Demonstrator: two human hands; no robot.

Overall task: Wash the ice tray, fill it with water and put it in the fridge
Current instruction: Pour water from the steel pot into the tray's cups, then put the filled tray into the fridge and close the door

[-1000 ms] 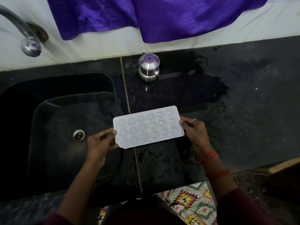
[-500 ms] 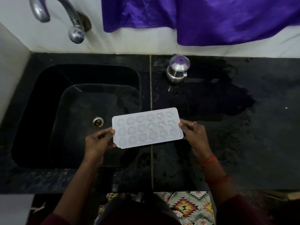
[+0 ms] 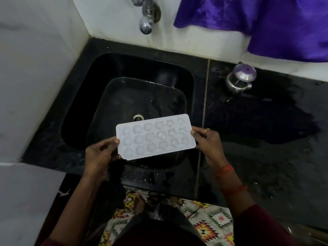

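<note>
A white ice tray (image 3: 155,136) with several small round and star-shaped cups is held level over the front part of the black sink (image 3: 85,110). My left hand (image 3: 101,155) pinches its left short edge, thumb on top. My right hand (image 3: 208,144) pinches the right short edge in the same way. A few cups near the tray's middle and right glint as if wet. The chrome tap (image 3: 146,16) juts from the back wall above the sink, and no water runs from it.
The sink drain (image 3: 137,118) shows just behind the tray. A small steel pot with a purple lid (image 3: 240,79) stands on the wet black counter (image 3: 266,121) to the right. A purple cloth (image 3: 257,23) hangs at the back. A white wall closes the left side.
The view has swung left, so the tray now hangs over the sink instead of the counter seam. Both hands keep the same hold on its ends.
</note>
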